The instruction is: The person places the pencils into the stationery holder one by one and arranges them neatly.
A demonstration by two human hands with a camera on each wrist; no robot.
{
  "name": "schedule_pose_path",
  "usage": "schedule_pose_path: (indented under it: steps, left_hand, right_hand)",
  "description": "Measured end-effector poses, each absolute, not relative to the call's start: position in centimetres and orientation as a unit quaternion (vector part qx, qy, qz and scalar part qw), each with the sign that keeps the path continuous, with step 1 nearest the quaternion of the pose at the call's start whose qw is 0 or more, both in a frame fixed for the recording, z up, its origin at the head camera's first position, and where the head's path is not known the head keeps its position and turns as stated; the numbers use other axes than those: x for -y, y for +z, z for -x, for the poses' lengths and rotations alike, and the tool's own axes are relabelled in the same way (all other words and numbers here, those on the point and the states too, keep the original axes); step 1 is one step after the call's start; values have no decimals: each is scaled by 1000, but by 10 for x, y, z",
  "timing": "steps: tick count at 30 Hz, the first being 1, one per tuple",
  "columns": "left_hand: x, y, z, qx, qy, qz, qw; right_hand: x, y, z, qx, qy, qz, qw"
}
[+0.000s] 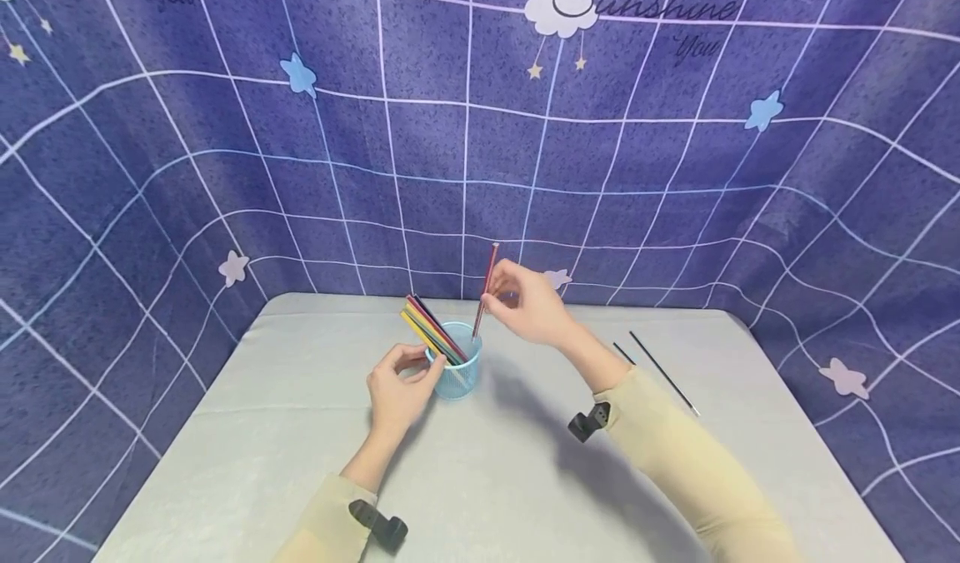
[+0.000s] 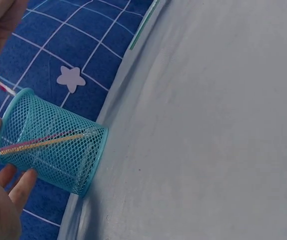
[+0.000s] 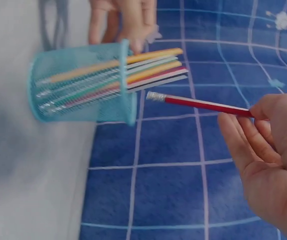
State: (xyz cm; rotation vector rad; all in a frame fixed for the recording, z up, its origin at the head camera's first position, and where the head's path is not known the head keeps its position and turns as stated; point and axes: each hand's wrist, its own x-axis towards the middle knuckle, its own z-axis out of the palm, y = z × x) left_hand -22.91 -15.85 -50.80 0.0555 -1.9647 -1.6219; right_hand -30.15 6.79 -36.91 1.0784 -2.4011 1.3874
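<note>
- Right hand (image 1: pixel 531 303), center of head view: thumb and fingertips pinch red pencil (image 3: pixel 203 103), metal eraser end pointing down at cup mouth.
- Left hand (image 1: pixel 403 386), left of cup: thumb and fingers curled round its rim, gripping.
- Mesh cup (image 1: pixel 456 385), light blue, center of head view, upright on white cloth (image 1: pixel 225 463).
- Pencil bunch (image 1: pixel 429 328), yellow, green, red, dark: in cup, leaning toward upper left.
- Two dark pencils (image 1: pixel 665 373), right side of frame, lying on cloth; one partly hidden by right sleeve.
- Blue grid backdrop (image 1: pixel 427 159) fills upper frame.
</note>
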Motion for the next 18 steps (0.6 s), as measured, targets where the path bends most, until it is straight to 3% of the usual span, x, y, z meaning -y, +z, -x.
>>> schedule_pose_path:
  steps: [18]
  left_hand:
    - [159,-506,226,740,-605,-2,293]
  right_hand:
    - [-27,-404,308,854,307,-416,63]
